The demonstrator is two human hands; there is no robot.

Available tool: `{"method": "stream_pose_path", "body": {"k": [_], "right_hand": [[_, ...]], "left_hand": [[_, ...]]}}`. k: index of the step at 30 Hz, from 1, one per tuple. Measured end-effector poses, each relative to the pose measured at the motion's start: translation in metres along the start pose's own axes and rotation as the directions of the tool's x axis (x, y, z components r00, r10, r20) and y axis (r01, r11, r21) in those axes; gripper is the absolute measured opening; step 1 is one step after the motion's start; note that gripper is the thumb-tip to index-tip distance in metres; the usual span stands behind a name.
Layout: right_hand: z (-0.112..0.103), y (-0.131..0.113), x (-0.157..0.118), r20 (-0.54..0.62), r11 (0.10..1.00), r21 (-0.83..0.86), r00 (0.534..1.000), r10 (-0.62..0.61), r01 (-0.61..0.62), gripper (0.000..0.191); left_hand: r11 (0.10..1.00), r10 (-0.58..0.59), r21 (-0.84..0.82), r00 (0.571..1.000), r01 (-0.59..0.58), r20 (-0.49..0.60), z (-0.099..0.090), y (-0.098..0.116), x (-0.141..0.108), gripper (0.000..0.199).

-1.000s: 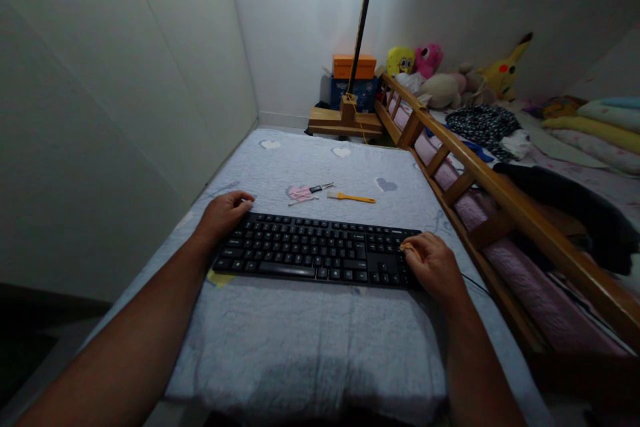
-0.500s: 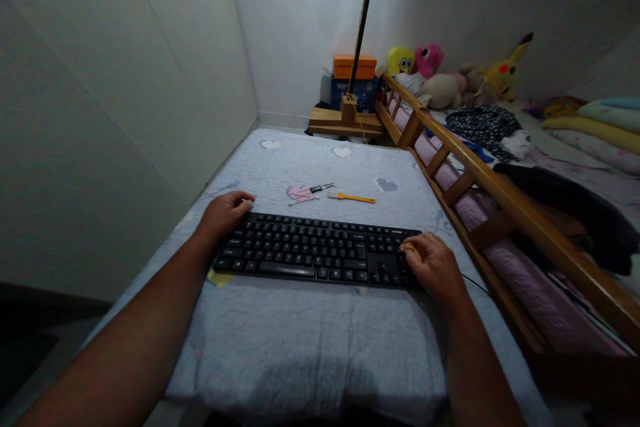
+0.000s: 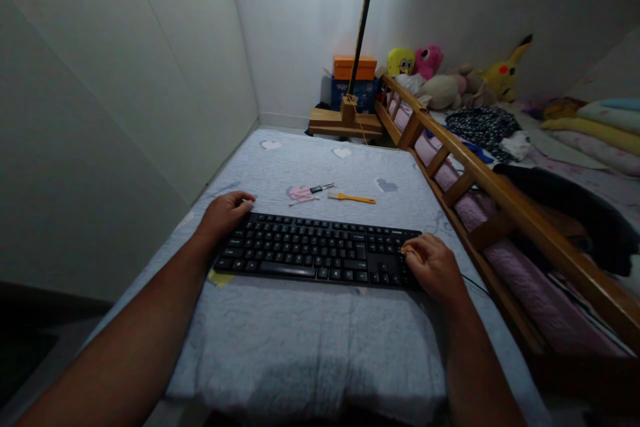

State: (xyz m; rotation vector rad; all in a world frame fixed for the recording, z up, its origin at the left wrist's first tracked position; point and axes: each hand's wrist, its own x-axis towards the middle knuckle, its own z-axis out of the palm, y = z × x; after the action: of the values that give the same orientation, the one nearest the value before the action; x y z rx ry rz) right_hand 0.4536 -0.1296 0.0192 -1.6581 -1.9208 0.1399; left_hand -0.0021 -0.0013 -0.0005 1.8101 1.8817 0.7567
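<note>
A black computer keyboard [image 3: 300,250] lies flat on the pale quilted cover in front of me. My left hand [image 3: 227,213] is closed at the keyboard's upper left corner, gripping that end, its fingertips just past the back edge. My right hand [image 3: 433,263] is over the number pad, fingers pinched around a small orange cloth [image 3: 411,251] that presses on the keys. Most of the cloth is hidden in my fingers. Behind the keyboard lie a brush [image 3: 355,198] with a yellow handle, a small tool with a black grip and metal tip [image 3: 320,187], and thin cotton swabs [image 3: 304,201].
A wooden bed rail [image 3: 480,180] runs along the right side, with bedding and plush toys [image 3: 440,80] beyond it. White cabinet doors [image 3: 125,93] stand at the left. At the back, a lamp pole [image 3: 361,27] rises from a wooden base [image 3: 345,121] beside stacked boxes [image 3: 355,68].
My right hand with the orange cloth has shifted very slightly over the number pad. The left hand and the keyboard look the same.
</note>
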Motion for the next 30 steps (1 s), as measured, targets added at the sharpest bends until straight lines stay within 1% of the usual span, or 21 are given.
{"method": "stream_pose_path", "body": {"k": [9,14,18,30], "right_hand": [[-0.003,-0.006,-0.001,0.017,1.0,0.009,1.0,0.002,-0.002,0.016],[-0.005,-0.006,-0.002,0.039,1.0,0.015,0.999,-0.005,0.005,0.016],[-0.005,-0.005,-0.006,0.043,1.0,0.002,0.999,0.012,-0.012,0.016],[-0.009,-0.009,-0.015,0.089,1.0,-0.024,0.996,0.019,-0.017,0.017]], "left_hand": [[1.0,0.002,-0.017,1.0,-0.003,-0.013,0.0,0.002,-0.001,0.045],[1.0,0.005,-0.015,1.0,-0.005,-0.013,0.001,-0.001,0.0,0.044],[1.0,0.005,-0.026,1.0,-0.005,-0.006,0.002,-0.003,0.001,0.046],[1.0,-0.005,-0.015,1.0,0.005,-0.001,0.0,0.002,0.0,0.045]]}}
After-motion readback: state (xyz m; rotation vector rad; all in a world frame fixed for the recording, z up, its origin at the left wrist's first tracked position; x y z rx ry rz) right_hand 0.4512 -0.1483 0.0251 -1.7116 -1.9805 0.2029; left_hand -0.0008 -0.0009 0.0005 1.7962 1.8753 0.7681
